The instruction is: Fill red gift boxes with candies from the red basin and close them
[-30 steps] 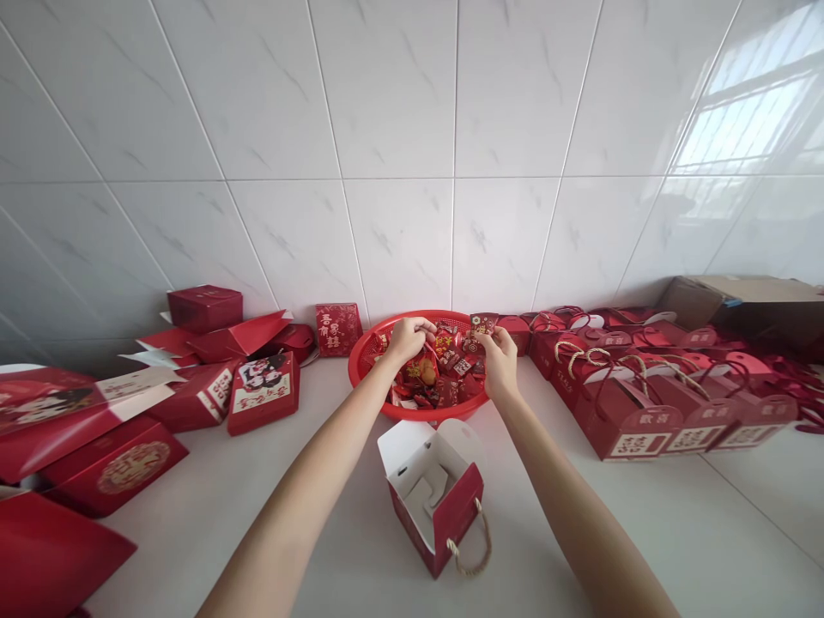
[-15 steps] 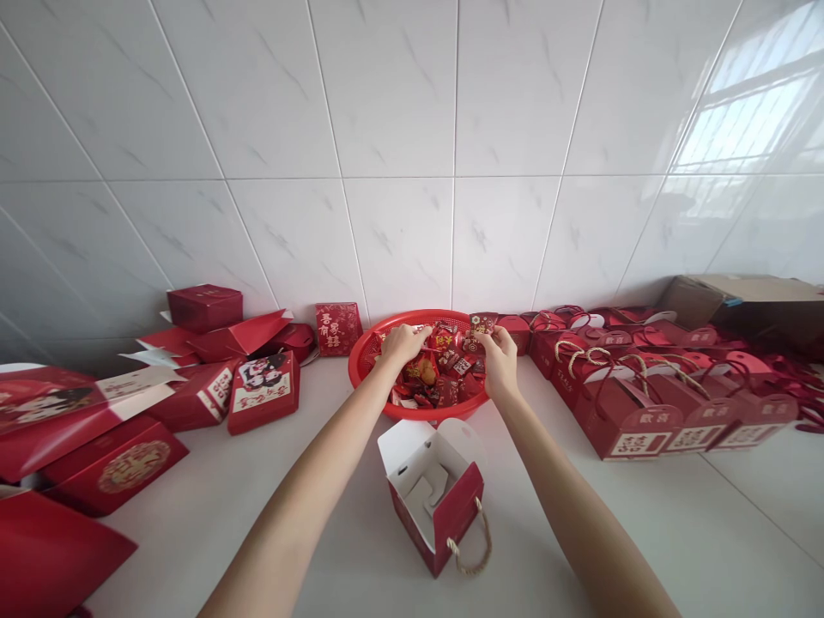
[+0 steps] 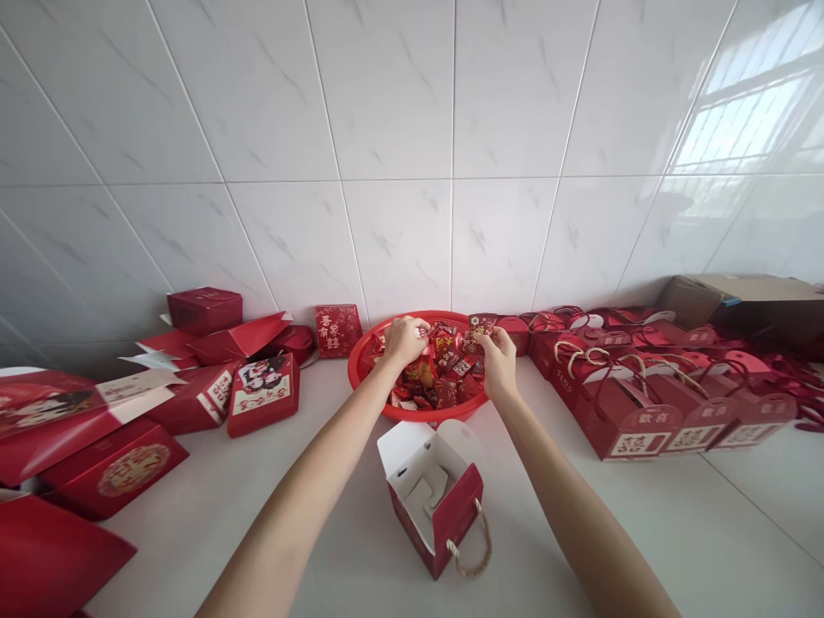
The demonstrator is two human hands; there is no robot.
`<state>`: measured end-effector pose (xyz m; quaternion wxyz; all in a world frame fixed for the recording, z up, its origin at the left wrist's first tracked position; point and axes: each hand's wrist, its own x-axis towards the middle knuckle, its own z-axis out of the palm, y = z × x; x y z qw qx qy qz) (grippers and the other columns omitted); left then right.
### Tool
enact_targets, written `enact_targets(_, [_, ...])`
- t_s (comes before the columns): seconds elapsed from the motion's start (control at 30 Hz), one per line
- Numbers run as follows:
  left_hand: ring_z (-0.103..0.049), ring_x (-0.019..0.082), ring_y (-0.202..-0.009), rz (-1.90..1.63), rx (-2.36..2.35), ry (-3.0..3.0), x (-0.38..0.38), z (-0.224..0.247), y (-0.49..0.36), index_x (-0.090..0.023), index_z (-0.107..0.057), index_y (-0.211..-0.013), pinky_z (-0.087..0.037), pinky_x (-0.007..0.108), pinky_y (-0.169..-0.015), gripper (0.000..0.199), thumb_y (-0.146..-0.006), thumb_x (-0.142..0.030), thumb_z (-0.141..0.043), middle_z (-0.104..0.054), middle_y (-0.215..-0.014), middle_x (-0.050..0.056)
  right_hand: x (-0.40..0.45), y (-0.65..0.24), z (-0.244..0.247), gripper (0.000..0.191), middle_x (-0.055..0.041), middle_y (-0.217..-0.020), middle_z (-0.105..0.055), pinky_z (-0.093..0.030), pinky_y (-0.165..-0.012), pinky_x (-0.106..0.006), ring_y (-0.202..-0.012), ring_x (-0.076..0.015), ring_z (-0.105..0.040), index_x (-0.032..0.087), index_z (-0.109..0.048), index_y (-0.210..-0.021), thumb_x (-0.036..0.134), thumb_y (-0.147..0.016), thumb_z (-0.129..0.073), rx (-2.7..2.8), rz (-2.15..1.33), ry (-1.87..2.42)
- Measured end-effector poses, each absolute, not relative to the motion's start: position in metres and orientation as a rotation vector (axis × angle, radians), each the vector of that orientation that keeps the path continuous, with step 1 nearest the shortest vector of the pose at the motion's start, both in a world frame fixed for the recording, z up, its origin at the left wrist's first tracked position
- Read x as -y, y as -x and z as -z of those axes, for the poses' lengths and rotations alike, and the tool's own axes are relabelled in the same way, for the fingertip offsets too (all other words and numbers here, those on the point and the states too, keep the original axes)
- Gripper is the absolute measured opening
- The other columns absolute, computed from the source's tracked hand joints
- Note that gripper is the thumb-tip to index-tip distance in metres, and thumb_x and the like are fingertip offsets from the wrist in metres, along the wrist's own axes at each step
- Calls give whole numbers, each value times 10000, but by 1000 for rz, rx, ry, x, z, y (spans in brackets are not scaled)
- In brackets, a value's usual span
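Both of my hands are over a red plastic basket (image 3: 356, 371) full of wrapped candies (image 3: 451, 365). My left hand (image 3: 405, 342) is closed at the basket's left half, fingertips pinching a small shiny candy wrapper (image 3: 421, 332). At the right rim, my right hand (image 3: 500, 359) pinches a dark red candy packet (image 3: 480, 324) with gold print between thumb and fingers. In front of the basket stands an open red gift box (image 3: 441, 515) with a white inside. Its lid flaps are raised and a rope handle (image 3: 480, 562) hangs at its right.
Closed red gift boxes (image 3: 644, 421) with rope handles stand in rows at the right, a cardboard box (image 3: 740, 292) behind them. At the left lie several red boxes and cartons (image 3: 193, 395). A red card box (image 3: 338, 330) leans against the tiled wall (image 3: 399, 240).
My left hand has lifted slightly, and the shiny wrapper at its fingertips shows more. My right hand stays nearly in place with its packet. The open gift box has not moved.
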<state>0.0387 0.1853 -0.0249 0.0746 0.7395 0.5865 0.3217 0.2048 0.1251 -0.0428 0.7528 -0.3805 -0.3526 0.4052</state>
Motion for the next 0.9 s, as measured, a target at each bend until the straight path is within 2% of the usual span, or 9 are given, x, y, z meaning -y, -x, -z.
enact_targets(0.1, [-676, 234, -1024, -909, -1455, -2377, -178, 25, -46, -236, -779, -865, -501, 330, -933, 224, -741, -142, -618, -770, -1025, 29, -126, -205, 44, 244, 30, -701, -598, -425, -644, -274, -682, -150, -518, 220, -560, -745, 353, -592, -695, 780, -884, 825])
enact_targets(0.2, [-681, 214, -747, -390, -1211, -2446, -169, 28, -60, -247, -741, -649, -504, 297, -758, 94, -707, -227, -670, -737, -723, 6, -127, -205, 44, 247, 31, -697, -601, -442, -659, -280, -679, -150, -531, 221, -550, -737, 346, -591, -704, 781, -896, 800])
enact_targets(0.27, [-651, 238, -655, -126, -1257, -2429, -166, 31, -71, -234, -634, -466, -478, 317, -700, 224, -642, -308, -752, -641, -542, 22, -126, -205, 44, 248, 29, -701, -607, -460, -674, -291, -686, -157, -549, 223, -548, -738, 345, -591, -706, 780, -909, 789])
enact_targets(0.37, [-656, 301, -703, 10, -1408, -2425, -167, 36, -85, -231, -455, -335, -470, 355, -747, 456, -484, -380, -860, -507, -416, 30, -126, -206, 43, 236, 22, -708, -617, -475, -676, -301, -690, -165, -559, 226, -552, -743, 348, -603, -697, 796, -896, 802])
enact_targets(0.43, [-665, 329, -767, 81, -1462, -2402, -170, 37, -92, -234, -432, -338, -471, 371, -799, 472, -403, -342, -887, -496, -410, 25, -125, -206, 43, 232, 19, -713, -623, -472, -663, -296, -683, -163, -554, 226, -557, -750, 353, -610, -691, 807, -886, 814])
enact_targets(0.53, [-665, 350, -769, 112, -1438, -2364, -172, 38, -95, -236, -471, -379, -475, 397, -798, 411, -366, -254, -882, -545, -447, 36, -125, -206, 43, 236, 18, -716, -625, -463, -648, -288, -683, -161, -554, 226, -548, -743, 355, -607, -692, 808, -899, 823])
enact_targets(0.6, [-656, 338, -709, 120, -1409, -2339, -171, 38, -93, -234, -499, -400, -476, 397, -742, 362, -394, -234, -861, -564, -464, 42, -126, -206, 43, 242, 16, -727, -629, -459, -650, -287, -693, -162, -559, 224, -553, -746, 354, -598, -694, 792, -911, 822])
enact_targets(0.77, [-568, 211, -547, 10, -1323, -2262, -170, 36, -82, -226, -498, -411, -418, 306, -563, 294, -473, -201, -784, -526, -441, -18, -126, -206, 44, 262, 32, -697, -607, -434, -634, -276, -656, -143, -532, 217, -554, -748, 348, -582, -708, 768, -930, 810])
enact_targets(0.9, [-540, 176, -538, -233, -1279, -2175, -175, 31, -73, -218, -511, -499, -398, 284, -524, 251, -533, -226, -760, -523, -498, -44, -125, -206, 42, 257, 34, -693, -602, -439, -627, -277, -658, -148, -533, 222, -548, -746, 346, -586, -706, 760, -938, 816])
